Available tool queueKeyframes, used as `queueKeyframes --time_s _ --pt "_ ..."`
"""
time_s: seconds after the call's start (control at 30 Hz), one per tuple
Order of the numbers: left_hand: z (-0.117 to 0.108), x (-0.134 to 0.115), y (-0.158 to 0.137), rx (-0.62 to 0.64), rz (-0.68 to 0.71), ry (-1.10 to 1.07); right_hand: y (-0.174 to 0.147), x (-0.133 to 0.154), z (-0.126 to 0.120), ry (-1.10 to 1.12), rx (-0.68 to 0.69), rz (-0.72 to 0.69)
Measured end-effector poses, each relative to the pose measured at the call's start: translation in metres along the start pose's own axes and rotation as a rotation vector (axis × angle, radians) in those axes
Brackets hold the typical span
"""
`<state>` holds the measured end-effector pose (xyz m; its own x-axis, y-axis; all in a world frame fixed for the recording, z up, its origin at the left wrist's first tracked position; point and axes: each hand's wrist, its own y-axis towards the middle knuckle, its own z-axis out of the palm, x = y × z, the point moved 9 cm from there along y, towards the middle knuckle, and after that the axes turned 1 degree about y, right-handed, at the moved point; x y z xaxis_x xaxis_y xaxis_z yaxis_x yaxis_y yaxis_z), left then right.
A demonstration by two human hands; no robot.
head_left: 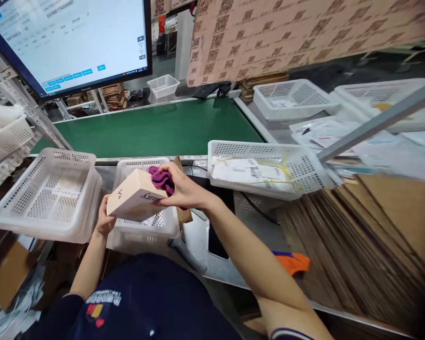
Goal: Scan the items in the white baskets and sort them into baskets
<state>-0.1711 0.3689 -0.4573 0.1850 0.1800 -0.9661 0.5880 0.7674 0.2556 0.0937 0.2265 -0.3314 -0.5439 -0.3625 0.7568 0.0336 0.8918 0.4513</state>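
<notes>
Head view: the left hand (104, 217) is curled around the near left end of a cream cardboard box (134, 196), gripping it with the fingers against its side. The right hand (180, 186) is closed on a bunched purple cloth (162, 179), pinching it against the box's right end, so the box sits between the two hands, tilted. Dark lettering, upside down from here, marks the face beside the right hand, and a small dark emblem marks the face by the left.

Just beneath both hands is a white perforated basket (172, 226); the box hides most of its inside, so its contents are hard to make out. To the left of the left hand stands a stack of similar white baskets (49, 226). Right of the right hand, another white basket, the long one (269, 148), holds white labelled packets (248, 171) with yellow strapping around them. Nearer the body than the right hand, a grey handheld device, perhaps a scanner (187, 255), lies on the worktop, with a dark flat object (217, 241) to its right. Beyond both hands runs a green conveyor belt (156, 132), with a monitor (85, 42) above and past the left hand. Far right of the right hand are stacked flattened cartons (340, 255).
</notes>
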Motion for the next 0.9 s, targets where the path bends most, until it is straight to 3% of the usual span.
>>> queueKeyframes --time_s 0.07,0.13,0.23,0.33,0.4,0.47,0.53,0.6,0.7,0.77,0.83,0.9 --pt "0.002 -0.009 0.000 0.095 -0.016 0.030 0.002 0.008 0.006 -0.002 0.037 -0.038" --pt "0.003 -0.032 0.002 0.119 0.060 0.161 0.002 0.018 0.013 -0.037 0.078 -0.124" --pt "0.022 -0.063 0.006 0.199 0.149 0.413 0.003 0.029 0.028 -0.096 0.153 -0.287" --pt "0.041 -0.079 0.007 0.161 0.236 0.604 0.004 0.022 0.031 -0.062 0.128 -0.358" --pt "0.045 -0.087 0.005 0.018 0.344 0.718 0.004 0.010 0.020 0.013 -0.010 -0.296" --pt "0.050 -0.088 0.001 -0.093 0.438 0.807 -0.002 -0.003 0.009 0.068 -0.243 -0.125" --pt "0.055 -0.085 -0.003 -0.170 0.505 0.857 -0.014 -0.001 0.017 0.044 -0.400 0.032" --pt "0.061 -0.081 -0.007 -0.203 0.543 0.878 -0.015 0.019 0.045 -0.073 -0.375 0.044" --pt "0.069 -0.081 -0.014 -0.192 0.615 0.876 0.004 0.032 0.079 -0.291 -0.207 -0.047" --pt "0.068 -0.084 -0.021 -0.194 0.665 0.854 0.018 0.005 0.065 -0.402 -0.222 0.035" --pt "0.060 -0.083 -0.024 -0.213 0.650 0.820 0.023 -0.029 0.032 -0.476 -0.313 0.198" --pt "0.051 -0.078 -0.024 -0.245 0.586 0.794 0.015 -0.038 0.009 -0.500 -0.426 0.282"
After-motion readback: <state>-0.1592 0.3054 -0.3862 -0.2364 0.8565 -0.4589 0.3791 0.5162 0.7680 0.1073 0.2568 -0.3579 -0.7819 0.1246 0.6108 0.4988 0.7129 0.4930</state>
